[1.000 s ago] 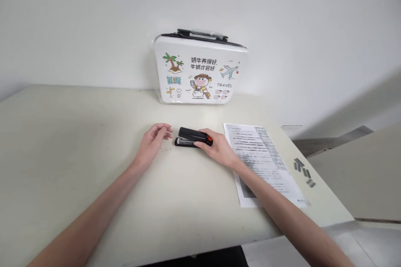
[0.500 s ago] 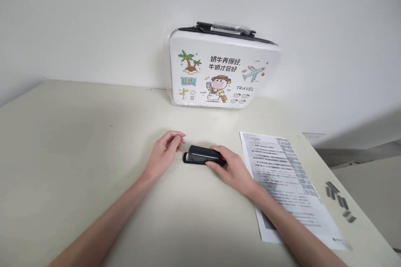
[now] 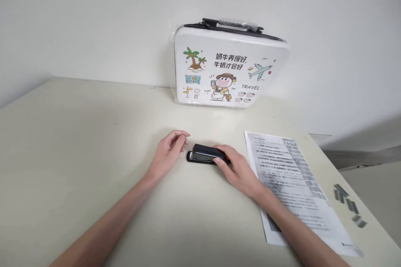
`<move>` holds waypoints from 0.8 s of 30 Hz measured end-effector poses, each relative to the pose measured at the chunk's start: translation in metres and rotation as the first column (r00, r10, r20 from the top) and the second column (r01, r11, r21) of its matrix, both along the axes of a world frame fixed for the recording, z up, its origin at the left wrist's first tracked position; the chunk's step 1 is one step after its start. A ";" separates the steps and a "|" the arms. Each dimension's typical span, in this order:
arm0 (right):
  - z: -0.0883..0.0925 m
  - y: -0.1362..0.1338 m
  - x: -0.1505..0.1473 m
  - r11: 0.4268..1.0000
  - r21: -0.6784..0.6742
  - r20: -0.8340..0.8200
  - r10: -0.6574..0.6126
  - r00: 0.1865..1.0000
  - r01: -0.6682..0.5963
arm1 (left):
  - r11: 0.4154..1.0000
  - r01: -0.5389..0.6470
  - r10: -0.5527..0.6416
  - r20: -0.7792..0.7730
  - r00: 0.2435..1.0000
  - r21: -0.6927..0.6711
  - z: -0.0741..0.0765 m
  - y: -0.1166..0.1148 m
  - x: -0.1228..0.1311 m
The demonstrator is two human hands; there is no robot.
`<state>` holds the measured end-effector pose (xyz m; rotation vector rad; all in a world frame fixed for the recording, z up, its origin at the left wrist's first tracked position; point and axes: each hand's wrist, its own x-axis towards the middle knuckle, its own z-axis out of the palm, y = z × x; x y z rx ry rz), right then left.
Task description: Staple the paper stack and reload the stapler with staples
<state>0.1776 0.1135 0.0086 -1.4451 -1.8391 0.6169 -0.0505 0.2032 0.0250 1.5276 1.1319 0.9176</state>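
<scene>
A black stapler (image 3: 205, 153) lies on the pale table, its front end pointing left. My right hand (image 3: 234, 167) is closed round its rear end, the thumb on the near side and the fingers over the far side, with a bit of red showing beside them. Just left of the stapler's front, my left hand (image 3: 169, 150) rests with its fingers curled together, apart from the stapler. Whether anything small is between those fingers is hidden. A printed sheet of paper (image 3: 288, 175) lies partly under my right forearm.
A white case (image 3: 232, 66) with cartoon prints and a black handle stands against the wall at the back of the table (image 3: 62, 154). Several strips of staples (image 3: 351, 205) lie near the right edge, beyond the paper.
The whole scene has shifted slightly right in view, the case, paper and staples together. My right thumb has slid a little on the stapler's side; both hands otherwise keep their places.
</scene>
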 end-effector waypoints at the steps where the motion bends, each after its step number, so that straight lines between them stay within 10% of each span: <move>1: 0.001 -0.001 0.000 1.000 0.015 0.010 -0.013 1.000 0.013 | 1.000 0.003 -0.003 0.001 1.000 0.001 0.000 0.000 0.000; 9: 0.000 -0.004 0.001 0.967 0.048 0.028 -0.251 0.967 0.250 | 1.000 -0.015 0.016 0.013 1.000 -0.005 0.000 -0.003 0.000; 24: -0.010 -0.005 0.002 0.967 0.116 0.020 -0.232 0.972 0.228 | 0.956 -0.292 0.281 0.224 0.933 0.018 0.000 0.014 -0.016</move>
